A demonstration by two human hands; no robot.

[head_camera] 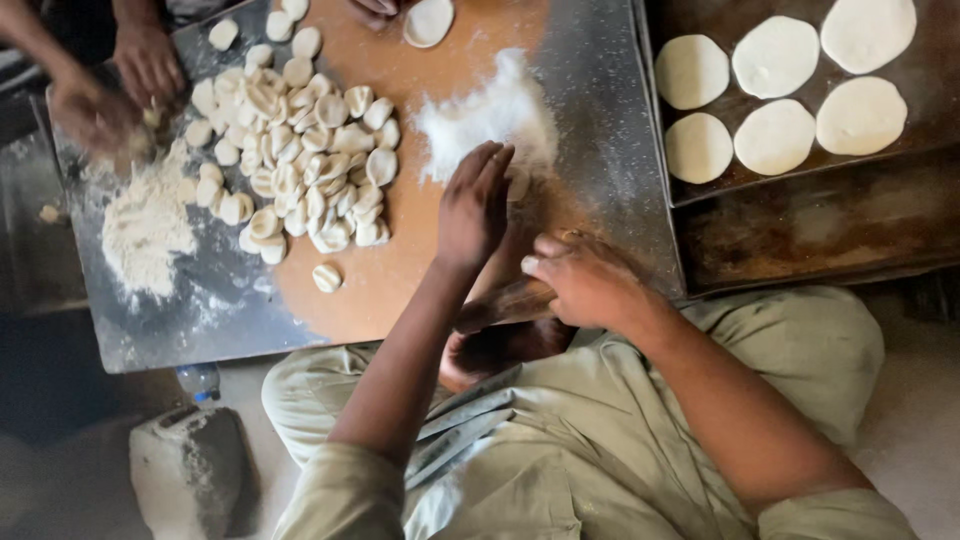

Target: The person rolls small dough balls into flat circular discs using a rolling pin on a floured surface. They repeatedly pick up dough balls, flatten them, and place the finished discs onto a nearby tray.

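Observation:
My left hand [473, 207] lies flat, palm down, on the round wooden board [400, 270], its fingertips at a small dough disc [517, 183] by the white flour pile [487, 115]. My right hand [585, 282] is curled over the end of a brown wooden rolling pin [503, 303], which lies at the near edge of the board, just below my left wrist. A heap of several small cut dough pieces [300, 160] lies on the board's left part, and one loose piece [327, 277] sits nearer to me.
Another person's two hands [110, 95] work dough beside a flour heap [148, 225] on the metal sheet [200, 320]. A third hand [375, 8] is at the top, by a dough disc [428, 20]. A dark tray [690, 195] at the right holds several flattened rounds [775, 57]. A plastic bottle [199, 382] stands on the floor.

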